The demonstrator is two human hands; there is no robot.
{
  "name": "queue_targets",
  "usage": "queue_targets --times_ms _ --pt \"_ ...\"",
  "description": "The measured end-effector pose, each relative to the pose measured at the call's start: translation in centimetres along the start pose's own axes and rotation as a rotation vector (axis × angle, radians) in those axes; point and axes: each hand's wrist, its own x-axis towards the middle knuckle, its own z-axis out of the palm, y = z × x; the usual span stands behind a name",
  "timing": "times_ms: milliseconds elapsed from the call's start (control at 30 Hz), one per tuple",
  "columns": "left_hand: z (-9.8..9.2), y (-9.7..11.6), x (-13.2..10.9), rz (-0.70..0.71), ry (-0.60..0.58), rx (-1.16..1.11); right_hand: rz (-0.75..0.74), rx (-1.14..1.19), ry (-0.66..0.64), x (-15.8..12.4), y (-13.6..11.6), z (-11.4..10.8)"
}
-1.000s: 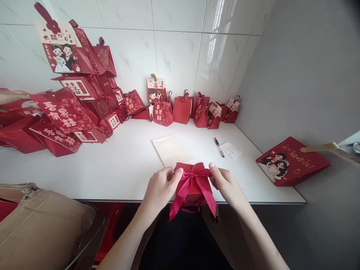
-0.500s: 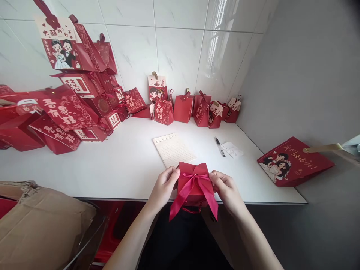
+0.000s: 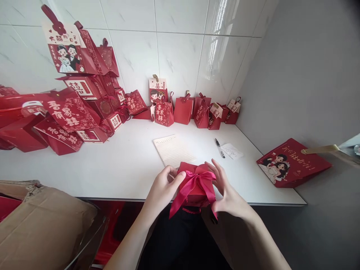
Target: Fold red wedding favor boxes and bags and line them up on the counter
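Observation:
A small red gift box (image 3: 197,197) sits at the table's front edge. Across its top is a tied magenta ribbon bow (image 3: 197,176), its two tails hanging down the front. Below them a twisted red cord handle (image 3: 191,211) shows. My left hand (image 3: 165,185) is closed at the box's upper left, thumb and fingers pinching the left loop of the bow. At the right side my right hand (image 3: 226,191) is open, its fingers spread beside the box and its thumb by the right ribbon tail.
Behind the box lie a lined notepad (image 3: 173,149), a pen (image 3: 219,147) and a paper slip (image 3: 232,150). Many red gift boxes (image 3: 71,112) are piled at the left; several line the wall. A larger red box (image 3: 292,163) leans at right. A cardboard carton (image 3: 47,225) stands front left.
My right hand has let go of the bow's right loop and spread its fingers. The left hand has shifted slightly inward over the left loop. The view has tilted slightly up.

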Motion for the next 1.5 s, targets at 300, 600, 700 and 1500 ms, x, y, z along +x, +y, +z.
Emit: queue_targets --times_ms 300,600,700,1500 --pt "2.2 -0.2 -2.1 0.852 0.296 0.013 -0.237 -0.416 0.183 -0.8 -1.0 1.3" --pt "3.8 1.4 -7.3 1.182 0.444 0.349 -0.614 -0.539 0.472 -1.3 -3.0 1.7" --pt "4.2 1.2 -7.5 1.215 0.439 0.360 -0.613 -0.507 0.479 -1.5 -3.0 1.8" --pt "-1.9 1.4 -3.2 0.224 0.118 0.092 0.474 0.997 0.033 -1.1 -5.0 4.6"
